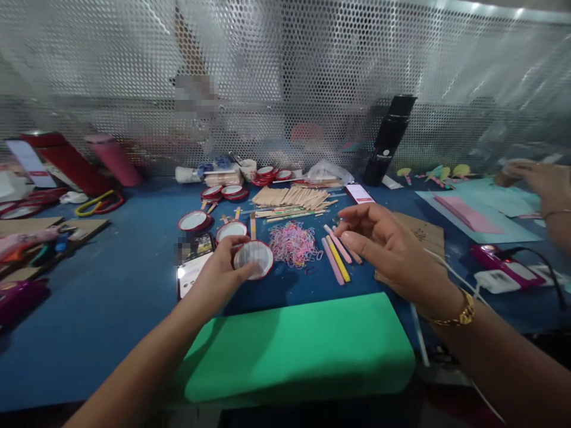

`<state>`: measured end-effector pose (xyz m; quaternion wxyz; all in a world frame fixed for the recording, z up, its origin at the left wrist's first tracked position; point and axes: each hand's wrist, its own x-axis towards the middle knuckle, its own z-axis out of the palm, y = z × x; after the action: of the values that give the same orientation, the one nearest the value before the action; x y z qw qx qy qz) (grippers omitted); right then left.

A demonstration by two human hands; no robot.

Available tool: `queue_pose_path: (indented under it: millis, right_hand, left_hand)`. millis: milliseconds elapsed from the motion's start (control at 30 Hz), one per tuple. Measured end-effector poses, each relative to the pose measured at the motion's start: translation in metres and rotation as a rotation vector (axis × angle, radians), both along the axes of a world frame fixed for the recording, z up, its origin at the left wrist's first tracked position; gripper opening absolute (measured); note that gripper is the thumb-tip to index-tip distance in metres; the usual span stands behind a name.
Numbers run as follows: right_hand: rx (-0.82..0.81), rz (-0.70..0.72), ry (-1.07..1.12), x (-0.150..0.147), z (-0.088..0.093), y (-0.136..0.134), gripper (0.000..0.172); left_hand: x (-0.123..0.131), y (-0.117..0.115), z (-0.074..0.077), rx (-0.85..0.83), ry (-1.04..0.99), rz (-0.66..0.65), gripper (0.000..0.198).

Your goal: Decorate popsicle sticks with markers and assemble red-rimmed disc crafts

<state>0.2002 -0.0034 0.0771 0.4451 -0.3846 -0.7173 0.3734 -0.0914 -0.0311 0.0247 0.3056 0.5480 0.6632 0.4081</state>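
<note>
My left hand [222,270] grips a small round red-rimmed lid with a white inside [254,258], held just above the blue table [111,297]. My right hand [388,244] hovers over the table with its fingers loosely curled and apart, holding nothing that I can see, close to a few pink and yellow sticks [336,252]. Between the two hands lies a heap of pink rubber bands [293,242]. A green foam pad [298,345] sits at the near edge under my forearms.
Wooden sticks [292,199] and more red-rimmed lids [195,220] lie further back, a black cylinder [389,139] stands by the mesh wall. Another person's hand [539,181] rests on teal paper at right. A phone [191,267], glue guns and cardboard lie around.
</note>
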Motion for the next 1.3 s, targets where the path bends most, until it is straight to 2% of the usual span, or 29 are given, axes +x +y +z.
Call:
queue_pose_path:
  millis: [133, 267, 433, 667, 867, 967, 1100, 1200, 1300]
  right_hand:
    - [0.037, 0.022, -0.065, -0.003, -0.002, -0.002, 0.023]
    - [0.084, 0.059, -0.110, -0.010, -0.001, -0.001, 0.019]
    - [0.114, 0.076, -0.140, -0.014, 0.000, -0.003, 0.016]
    - [0.129, 0.062, -0.164, -0.013, -0.003, -0.005, 0.016]
    - [0.157, 0.035, -0.188, -0.009, -0.005, 0.002, 0.014]
    - [0.161, 0.048, -0.183, -0.006, -0.006, 0.006, 0.015]
    - [0.164, 0.030, -0.170, -0.001, -0.007, 0.017, 0.017]
    - [0.240, -0.021, -0.215, 0.004, -0.010, 0.041, 0.015]
    - [0.323, -0.078, -0.347, 0.004, -0.016, 0.078, 0.012]
  left_hand:
    - [-0.001, -0.014, -0.008, -0.035, -0.083, 0.040, 0.061]
    - [0.007, -0.023, -0.003, -0.069, -0.128, 0.069, 0.062]
    - [0.013, -0.032, 0.001, -0.058, -0.089, 0.058, 0.058]
    - [0.013, -0.033, -0.005, -0.070, -0.080, 0.040, 0.053]
    - [0.014, -0.030, -0.005, -0.111, -0.102, 0.066, 0.064]
    - [0.013, -0.030, -0.012, -0.069, -0.006, 0.065, 0.064]
    - [0.013, -0.035, -0.018, -0.013, 0.259, 0.073, 0.062]
    - [0.018, -0.037, -0.015, -0.035, 0.497, 0.082, 0.058]
    - [0.024, -0.038, -0.008, -0.102, 0.681, 0.080, 0.057]
